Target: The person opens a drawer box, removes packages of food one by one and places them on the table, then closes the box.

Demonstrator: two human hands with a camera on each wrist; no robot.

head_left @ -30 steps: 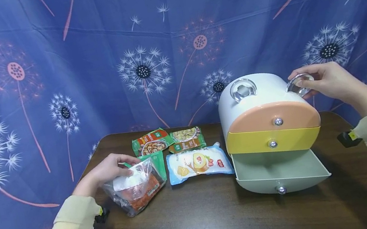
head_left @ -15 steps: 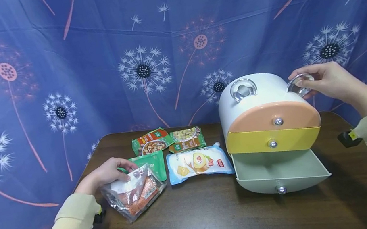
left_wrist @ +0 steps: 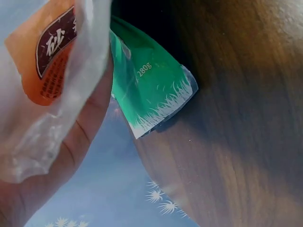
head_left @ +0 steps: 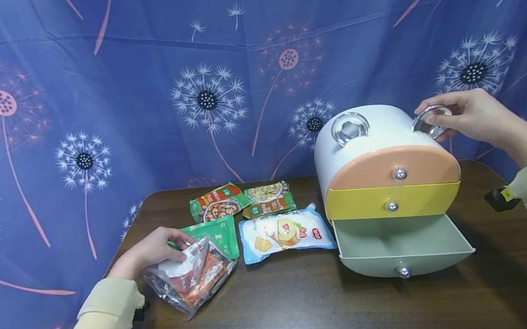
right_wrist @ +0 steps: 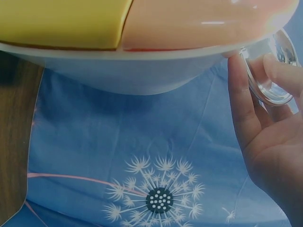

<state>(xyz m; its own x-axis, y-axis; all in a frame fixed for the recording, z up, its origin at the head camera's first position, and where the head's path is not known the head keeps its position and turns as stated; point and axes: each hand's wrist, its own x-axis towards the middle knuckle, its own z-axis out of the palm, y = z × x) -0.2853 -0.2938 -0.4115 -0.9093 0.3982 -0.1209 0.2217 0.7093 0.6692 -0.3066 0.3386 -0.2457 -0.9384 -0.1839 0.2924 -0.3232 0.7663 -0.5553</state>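
My left hand [head_left: 154, 249] grips the upper end of a crinkly clear plastic bag [head_left: 204, 280] with reddish-orange contents, tilted over the table at left. In the left wrist view, the bag [left_wrist: 28, 137] shows an orange label. A green packet [head_left: 225, 236] marked 280g lies just behind it, partly covered. On the right stands a small rounded drawer cabinet [head_left: 388, 122] with two shiny round ears. My right hand [head_left: 477, 118] pinches the right ear [right_wrist: 284, 56] between thumb and fingers. The pale green bottom drawer [head_left: 400, 249] is pulled out; the yellow and orange ones are closed.
A blue-and-white snack bag [head_left: 286, 235] lies between the green packet and the cabinet. Behind it are a red-green food packet [head_left: 217, 203] and a brown-green one [head_left: 268, 199]. The wooden table [head_left: 289, 313] ends against a blue dandelion-print curtain [head_left: 142, 109].
My left hand has shifted slightly left, and the clear bag has tipped lower toward the front, baring more of the green packet. My right hand has stayed on the ear.
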